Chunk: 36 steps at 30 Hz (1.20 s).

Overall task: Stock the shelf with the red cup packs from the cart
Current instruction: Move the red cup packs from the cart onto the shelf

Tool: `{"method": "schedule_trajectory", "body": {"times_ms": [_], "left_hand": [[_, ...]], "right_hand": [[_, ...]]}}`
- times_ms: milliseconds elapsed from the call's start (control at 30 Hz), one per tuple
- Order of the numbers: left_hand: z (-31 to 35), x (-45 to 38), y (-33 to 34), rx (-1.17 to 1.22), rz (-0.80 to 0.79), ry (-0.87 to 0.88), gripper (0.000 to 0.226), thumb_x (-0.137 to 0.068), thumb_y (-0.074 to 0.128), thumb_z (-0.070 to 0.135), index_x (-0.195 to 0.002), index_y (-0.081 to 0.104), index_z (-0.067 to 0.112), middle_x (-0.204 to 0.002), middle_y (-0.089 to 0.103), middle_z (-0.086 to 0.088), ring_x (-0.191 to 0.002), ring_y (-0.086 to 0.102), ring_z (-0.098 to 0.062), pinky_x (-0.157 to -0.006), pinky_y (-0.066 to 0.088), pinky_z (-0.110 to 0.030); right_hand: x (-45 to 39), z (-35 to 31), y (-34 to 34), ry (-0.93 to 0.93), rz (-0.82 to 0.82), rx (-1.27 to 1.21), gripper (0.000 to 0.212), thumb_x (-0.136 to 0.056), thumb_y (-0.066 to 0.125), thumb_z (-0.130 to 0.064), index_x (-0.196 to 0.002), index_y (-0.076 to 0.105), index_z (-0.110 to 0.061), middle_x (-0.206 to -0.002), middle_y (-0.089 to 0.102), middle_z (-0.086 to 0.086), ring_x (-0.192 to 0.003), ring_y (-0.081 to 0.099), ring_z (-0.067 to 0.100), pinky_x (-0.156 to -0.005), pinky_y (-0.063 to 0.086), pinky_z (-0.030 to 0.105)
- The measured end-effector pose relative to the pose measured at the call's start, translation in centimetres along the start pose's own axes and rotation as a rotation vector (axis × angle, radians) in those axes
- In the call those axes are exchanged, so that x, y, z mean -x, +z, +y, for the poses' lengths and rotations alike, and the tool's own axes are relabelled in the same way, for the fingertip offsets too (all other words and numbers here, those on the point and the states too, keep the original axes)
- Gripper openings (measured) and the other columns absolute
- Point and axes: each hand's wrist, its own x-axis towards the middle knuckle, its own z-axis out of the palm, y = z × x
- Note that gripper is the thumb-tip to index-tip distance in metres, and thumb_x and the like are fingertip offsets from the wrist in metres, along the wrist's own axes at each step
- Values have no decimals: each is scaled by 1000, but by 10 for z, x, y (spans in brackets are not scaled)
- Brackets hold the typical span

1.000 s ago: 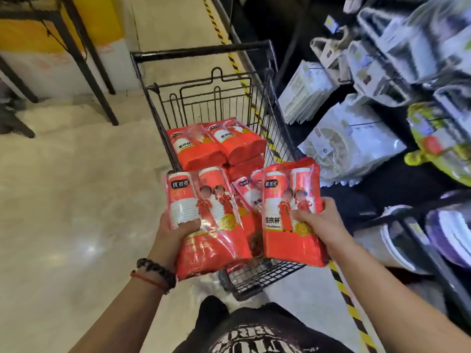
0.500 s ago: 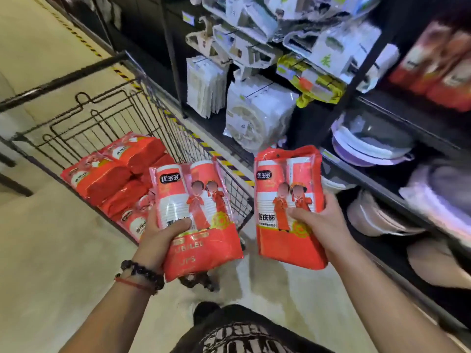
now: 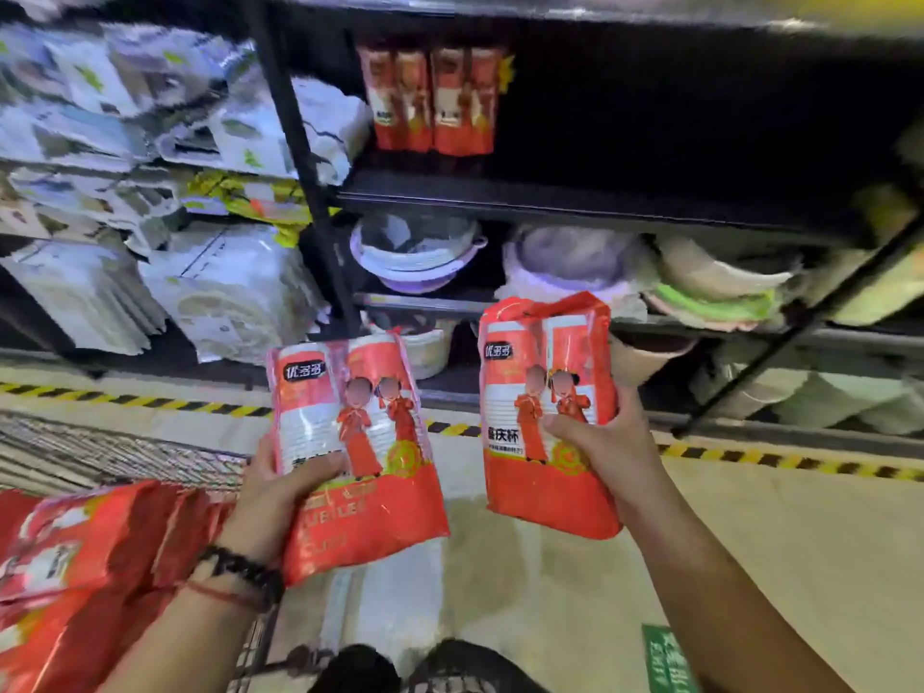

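1. While both packs are held in front of the black shelf (image 3: pixel 575 202), the person's right hand (image 3: pixel 607 445) grips the right red cup pack (image 3: pixel 545 412) with the thumb across its printed face and the fingers curled behind.
2. The left hand (image 3: pixel 280 485) grips the left red cup pack (image 3: pixel 350 452) the same way, thumb on the front near the lower left edge.
3. The open stretch of shelf lies toward 12 to 1 o'clock from the right hand, just right of the red packs already standing there (image 3: pixel 432 100); the right hand is judged nearer to that gap than the left.
4. Each held pack stands nearly upright, long axis running 6 to 12 o'clock, top leaning slightly toward 11, printed face toward the person.
5. The stocked packs stand upright too, so the held ones likely need lifting rather than turning.
6. More red packs (image 3: pixel 75 567) lie in the cart (image 3: pixel 120 455) at 8 o'clock, their long axes roughly 8 to 2 o'clock.
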Motion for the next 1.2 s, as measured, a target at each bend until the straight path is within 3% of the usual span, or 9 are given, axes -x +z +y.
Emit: {"method": "schedule_trajectory", "body": {"times_ms": [100,233,367,467,600,700,867,1100,1200], "left_hand": [[2,-17,27,-35,-96,-18,74,-59,85,10,-126,55,7,-115,68,-26,-82,71,-34,-71,59,-48],[6,-41,51,-69,-164,-60,106,-35,98,31,-129,53,12,-116,68,-24,-91,68,-41,-73,57,-54],[11,-72,70,-81,-191,-61,92,-41,94,22,-124,56,10,-113,67,-27,-81,70,-34,-69,58,-48],[14,-97,74,-59,-182,-82,107,-27,97,33,-124,56,17,-109,72,-18,-83,71,-34,-67,59,-47],[27,-137,69,-13,-197,-108,113,-26,99,34,-129,53,22,-113,71,-17,-92,70,-41,-72,58,-51],[40,-167,62,29,-201,-102,104,-35,97,27,-129,52,23,-115,70,-18,-94,70,-41,-72,57,-51],[62,-218,56,56,-252,-30,73,-64,77,6,-131,52,21,-119,68,-19,-100,68,-42,-75,57,-51],[87,-280,69,14,-278,-6,78,-60,82,9,-131,53,22,-119,68,-19,-102,67,-45,-79,56,-57],[98,-309,78,-7,-278,3,72,-64,77,6,-130,53,21,-117,70,-17,-99,69,-40,-72,58,-49]], "right_hand": [[1,-3,-28,-7,76,-45,51,-69,79,12,-97,58,-25,-74,73,-16,-67,69,-2,-54,51,14],[-4,-2,-45,28,163,-52,56,-65,84,6,-107,59,-22,-93,73,-5,-80,72,9,-66,55,26],[-24,-6,-48,39,213,-24,57,-64,87,0,-104,57,-28,-97,73,-3,-83,73,12,-71,55,33],[-44,-11,-39,41,225,-21,59,-65,87,0,-106,56,-29,-102,72,0,-88,73,16,-76,57,36],[-77,-26,-17,59,211,0,68,-60,90,-6,-116,56,-23,-103,73,2,-89,73,18,-72,54,33],[-105,-38,4,51,197,20,70,-60,91,-5,-119,56,-21,-104,73,4,-90,73,21,-73,54,34],[-140,-58,33,16,189,-5,64,-68,85,2,-121,56,-17,-103,73,3,-86,73,18,-66,53,31],[-193,-78,52,-13,170,-23,64,-67,87,-2,-116,53,-22,-100,71,1,-81,73,16,-62,54,27],[-222,-82,60,-41,153,-39,68,-59,91,-11,-117,57,-21,-100,74,3,-82,75,16,-64,57,29]]}}
